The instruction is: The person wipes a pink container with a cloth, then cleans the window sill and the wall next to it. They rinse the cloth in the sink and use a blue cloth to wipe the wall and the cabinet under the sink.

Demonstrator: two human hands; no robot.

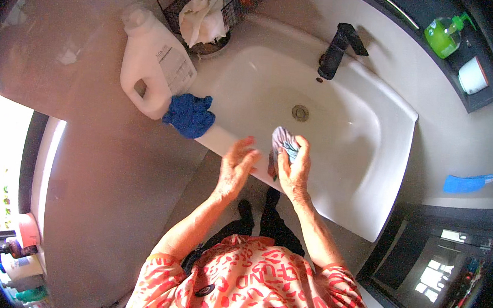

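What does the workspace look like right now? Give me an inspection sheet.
Surface: white sink, basin bare, black faucet at the back.
Job's things: small greyish cloth held over the basin's front edge.
Clutter: white jug, blue rag on the rim, wire basket of rags.
Hands: right hand grips the cloth; left hand open beside it.
Cables: nothing seen.
Surroundings: green pump bottle on a dark shelf, blue cloth at right.

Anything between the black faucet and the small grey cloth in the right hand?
Only bare white sink basin and its metal drain, seen in the head view, between black faucet and grey cloth.
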